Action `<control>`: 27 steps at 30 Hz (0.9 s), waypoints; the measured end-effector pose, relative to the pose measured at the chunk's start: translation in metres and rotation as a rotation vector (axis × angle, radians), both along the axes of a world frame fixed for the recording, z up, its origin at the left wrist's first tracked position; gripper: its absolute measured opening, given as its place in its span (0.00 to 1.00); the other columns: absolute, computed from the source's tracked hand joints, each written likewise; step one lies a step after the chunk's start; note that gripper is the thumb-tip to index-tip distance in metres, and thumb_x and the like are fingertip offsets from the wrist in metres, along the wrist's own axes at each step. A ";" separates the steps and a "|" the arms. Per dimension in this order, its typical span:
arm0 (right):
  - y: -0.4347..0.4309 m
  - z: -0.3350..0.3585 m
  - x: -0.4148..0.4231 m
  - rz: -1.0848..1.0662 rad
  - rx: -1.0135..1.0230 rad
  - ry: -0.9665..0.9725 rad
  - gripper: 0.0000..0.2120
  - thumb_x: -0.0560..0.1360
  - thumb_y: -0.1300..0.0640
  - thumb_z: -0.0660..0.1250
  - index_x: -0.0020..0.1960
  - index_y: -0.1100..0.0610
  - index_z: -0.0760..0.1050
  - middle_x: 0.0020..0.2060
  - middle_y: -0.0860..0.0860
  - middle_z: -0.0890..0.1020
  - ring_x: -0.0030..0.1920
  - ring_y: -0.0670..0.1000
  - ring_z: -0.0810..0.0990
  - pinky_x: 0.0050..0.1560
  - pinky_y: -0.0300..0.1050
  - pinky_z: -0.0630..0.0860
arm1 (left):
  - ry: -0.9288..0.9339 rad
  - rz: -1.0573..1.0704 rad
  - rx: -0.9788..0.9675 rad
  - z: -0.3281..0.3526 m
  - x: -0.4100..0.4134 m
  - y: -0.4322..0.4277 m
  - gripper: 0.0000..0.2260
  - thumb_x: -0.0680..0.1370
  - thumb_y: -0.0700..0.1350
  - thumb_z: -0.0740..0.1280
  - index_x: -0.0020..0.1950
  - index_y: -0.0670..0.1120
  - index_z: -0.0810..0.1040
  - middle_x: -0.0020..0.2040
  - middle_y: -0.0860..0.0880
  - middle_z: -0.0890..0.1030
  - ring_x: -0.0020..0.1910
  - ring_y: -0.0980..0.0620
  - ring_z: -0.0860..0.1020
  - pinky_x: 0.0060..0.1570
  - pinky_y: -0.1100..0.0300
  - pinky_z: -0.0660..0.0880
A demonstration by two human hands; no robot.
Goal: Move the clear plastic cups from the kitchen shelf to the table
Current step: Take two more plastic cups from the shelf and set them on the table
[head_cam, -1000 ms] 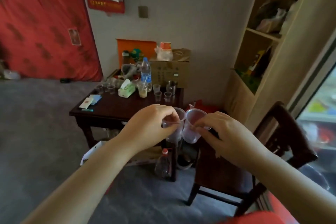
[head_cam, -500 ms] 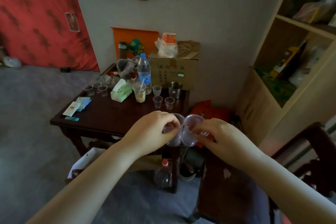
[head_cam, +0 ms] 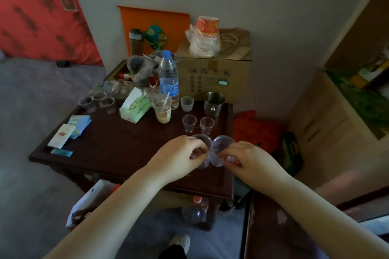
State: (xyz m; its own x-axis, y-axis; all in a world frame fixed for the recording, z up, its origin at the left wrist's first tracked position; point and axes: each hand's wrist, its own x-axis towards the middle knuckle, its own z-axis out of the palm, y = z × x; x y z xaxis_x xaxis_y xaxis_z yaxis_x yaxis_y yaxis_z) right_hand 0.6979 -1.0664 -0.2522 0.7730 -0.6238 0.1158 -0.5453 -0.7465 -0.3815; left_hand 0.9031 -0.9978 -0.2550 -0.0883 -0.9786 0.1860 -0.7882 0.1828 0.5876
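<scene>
My left hand (head_cam: pixel 179 156) grips a small clear plastic cup (head_cam: pixel 203 149), and my right hand (head_cam: pixel 250 159) grips a second clear cup (head_cam: pixel 221 149). Both cups are side by side, touching, just above the right front part of the dark wooden table (head_cam: pixel 117 145). Two more clear cups (head_cam: pixel 189 122) (head_cam: pixel 207 125) stand on the table just beyond my hands. Three clear cups (head_cam: pixel 99 101) stand at the table's far left. A whitish cup (head_cam: pixel 187 103) stands behind the pair.
A water bottle (head_cam: pixel 169 78), a drink cup with a straw (head_cam: pixel 162 109), a tissue pack (head_cam: pixel 135 107), a steel mug (head_cam: pixel 214 101) and cards (head_cam: pixel 69 130) share the table. A cardboard box (head_cam: pixel 214 73) stands behind, shelves (head_cam: pixel 357 82) at right, a dark chair (head_cam: pixel 273 227) at lower right.
I have stepped closer to the table; both hands with their cups now hover over its right front area, lower than before.
</scene>
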 end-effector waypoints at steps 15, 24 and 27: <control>-0.123 -0.109 0.106 -0.186 0.218 0.162 0.05 0.74 0.55 0.63 0.49 0.53 0.74 0.47 0.51 0.79 0.49 0.50 0.74 0.44 0.49 0.75 | -0.073 -0.157 0.165 -0.118 0.095 -0.137 0.08 0.75 0.47 0.64 0.53 0.50 0.77 0.50 0.54 0.79 0.52 0.56 0.74 0.48 0.62 0.72; -0.149 -0.152 0.125 -0.231 0.312 0.231 0.08 0.75 0.57 0.62 0.52 0.57 0.76 0.50 0.52 0.79 0.53 0.52 0.74 0.47 0.51 0.75 | -0.060 -0.144 0.327 -0.162 0.097 -0.165 0.09 0.76 0.46 0.63 0.53 0.45 0.76 0.53 0.49 0.79 0.54 0.50 0.74 0.50 0.55 0.73; -0.154 -0.164 0.127 -0.251 0.322 0.262 0.09 0.75 0.56 0.62 0.53 0.56 0.76 0.51 0.52 0.79 0.53 0.51 0.73 0.46 0.50 0.75 | -0.053 -0.135 0.366 -0.173 0.098 -0.171 0.08 0.76 0.46 0.62 0.52 0.46 0.77 0.53 0.49 0.79 0.54 0.50 0.74 0.49 0.55 0.74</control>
